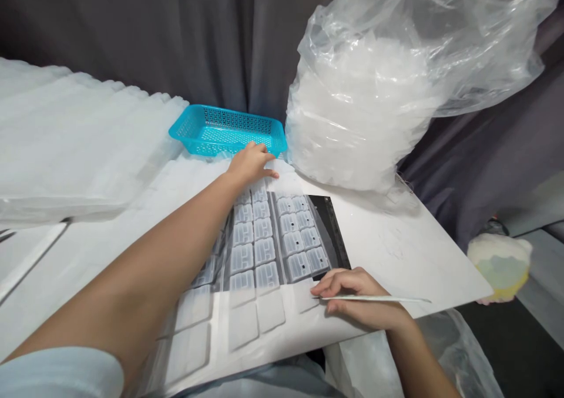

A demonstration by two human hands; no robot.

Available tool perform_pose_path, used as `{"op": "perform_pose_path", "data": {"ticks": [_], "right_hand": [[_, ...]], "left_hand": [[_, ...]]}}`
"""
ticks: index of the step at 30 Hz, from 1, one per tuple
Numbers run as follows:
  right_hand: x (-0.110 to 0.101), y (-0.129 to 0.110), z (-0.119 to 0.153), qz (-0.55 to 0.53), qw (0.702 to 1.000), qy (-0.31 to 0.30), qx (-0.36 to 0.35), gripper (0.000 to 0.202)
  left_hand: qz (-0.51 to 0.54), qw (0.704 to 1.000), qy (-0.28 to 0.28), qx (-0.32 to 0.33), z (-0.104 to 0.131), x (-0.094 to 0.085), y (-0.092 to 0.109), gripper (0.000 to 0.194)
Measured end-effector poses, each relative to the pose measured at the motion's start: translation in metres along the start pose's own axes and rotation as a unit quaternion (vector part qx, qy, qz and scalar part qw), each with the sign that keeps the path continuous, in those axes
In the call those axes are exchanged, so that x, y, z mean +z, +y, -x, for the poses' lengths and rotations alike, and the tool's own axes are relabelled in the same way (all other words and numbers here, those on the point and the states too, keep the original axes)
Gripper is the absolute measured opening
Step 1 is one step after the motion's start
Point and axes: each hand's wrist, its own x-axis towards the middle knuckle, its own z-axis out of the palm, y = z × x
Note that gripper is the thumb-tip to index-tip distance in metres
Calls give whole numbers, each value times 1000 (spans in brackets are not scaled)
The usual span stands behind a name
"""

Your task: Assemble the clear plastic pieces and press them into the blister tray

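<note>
My left hand [250,166] reaches across to the near side of the blue plastic basket [194,129]. Its thumb stands apart from the fingers, and nothing shows between them. Low on the right, my right hand [359,301] pinches a thin white pointed stick [388,298] lying across the fingers. Between the hands lies a clear plastic sheet of moulded compartments [264,251], partly over a black panel [331,228]. Small dark dots show in several cells of its right-hand columns. My left forearm hides part of the left columns.
A tall stack of white sheets in a clear plastic bag [352,116] stands at the back right of the white table [396,233]. More translucent stacked sheets [79,140] fill the left side. A dark curtain [211,34] hangs behind.
</note>
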Motion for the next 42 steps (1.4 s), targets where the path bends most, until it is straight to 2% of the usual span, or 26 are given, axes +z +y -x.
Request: {"op": "perform_pose_path", "data": {"ticks": [8, 12, 14, 15, 16, 17, 19, 20, 21, 22, 23, 27, 29, 30, 32, 36, 42], "right_hand": [[2, -10, -1, 59, 998, -12, -1, 9], [10, -22, -2, 166, 985, -35, -40, 8], [14, -23, 1, 223, 972, -19, -69, 11], [15, -20, 3, 241, 967, 12, -81, 14], [14, -16, 5, 252, 962, 69, -84, 15], [12, -9, 8, 258, 951, 151, -73, 16], [5, 5, 13, 255, 907, 336, -11, 15], [0, 11, 14, 255, 879, 401, 27, 13], [-4, 15, 15, 256, 861, 435, 57, 13], [-6, 17, 14, 256, 862, 433, 71, 13], [-7, 16, 13, 252, 878, 401, 72, 14], [3, -5, 2, 156, 974, 161, 12, 9], [9, -16, -3, 94, 994, 53, -19, 7], [11, -20, -4, 75, 996, 23, -28, 7], [11, -22, -4, 61, 998, 8, -28, 6], [7, -16, 3, 62, 997, 40, 4, 7], [7, -10, 9, 63, 997, 38, 12, 5]], "left_hand": [[1, 1000, -2, -3, 0, 0, -1, 35], [4, 1000, -2, -1, 0, 0, -1, 35], [6, 1000, -1, 0, 0, 0, -1, 36], [6, 1000, 0, 1, 0, 0, -2, 37], [7, 1000, 1, 1, 1, 0, -2, 38], [7, 1000, 2, 2, 1, 1, -2, 38], [8, 1000, 2, 1, 1, 1, -2, 37], [9, 1000, 2, 2, 1, 2, -2, 36], [9, 1000, 1, 2, 1, 2, -2, 36], [10, 1000, 1, 3, 1, 3, -2, 36], [11, 1000, 0, 3, 1, 3, -2, 36], [10, 1000, -1, 0, 1, 3, -2, 36], [10, 1000, -3, -2, 1, 2, -1, 37], [10, 1000, -4, -2, 1, 1, -1, 37], [10, 1000, -5, -2, 2, 1, -1, 37], [10, 1000, -3, -1, 1, 1, 0, 36], [12, 1000, 2, 0, 1, 3, -1, 35]]}}
